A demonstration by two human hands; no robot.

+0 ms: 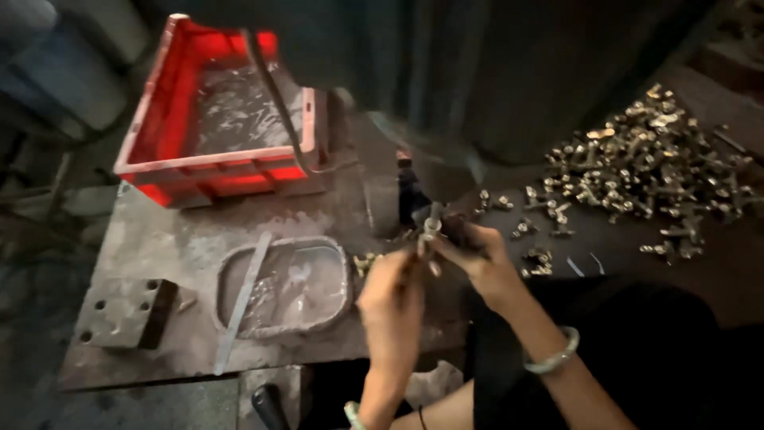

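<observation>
My left hand [391, 306] and my right hand [481, 259] meet at the middle of a grimy metal workbench [159, 239]. Together they pinch a small brass fitting [430, 227] that stands upright between the fingertips, just below a dark machine body [446, 87]. The picture is blurred, so the exact grip of each finger is unclear. A bangle circles my right wrist [553, 357]. A large heap of similar brass fittings [652, 167] lies to the right of my right hand, with several strays [537, 259] close beside it.
A red plastic crate [219, 171] stands at the back left. A shallow oval metal tray [282, 287] holding a flat metal strip [239, 306] lies left of my left hand. A drilled steel block [119, 314] sits near the bench's left edge.
</observation>
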